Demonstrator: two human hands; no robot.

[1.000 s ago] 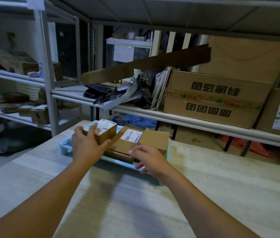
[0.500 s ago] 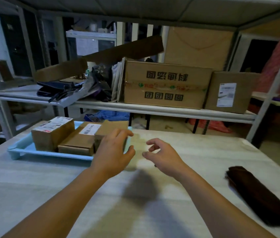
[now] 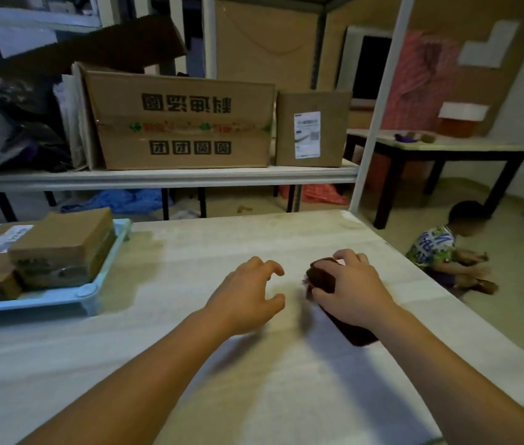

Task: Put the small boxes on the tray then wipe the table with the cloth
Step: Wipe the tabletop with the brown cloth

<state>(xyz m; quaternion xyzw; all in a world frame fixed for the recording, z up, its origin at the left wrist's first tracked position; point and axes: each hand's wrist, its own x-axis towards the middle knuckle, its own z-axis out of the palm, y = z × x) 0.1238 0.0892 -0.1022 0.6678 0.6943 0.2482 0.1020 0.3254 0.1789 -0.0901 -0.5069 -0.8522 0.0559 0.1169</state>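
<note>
Small cardboard boxes lie packed together in the light blue tray at the left of the pale table. A dark brown folded cloth lies on the table right of centre. My right hand rests on top of the cloth with fingers curled over its far end. My left hand hovers just left of the cloth, fingers apart, holding nothing.
A metal shelf behind the table carries large cardboard boxes and a white upright post. A child sits on the floor to the right of the table, near its right edge. A dark-legged table stands further back.
The view has swung right, away from the tray. Both hands left the boxes and moved right; my right hand has come down onto the cloth.
</note>
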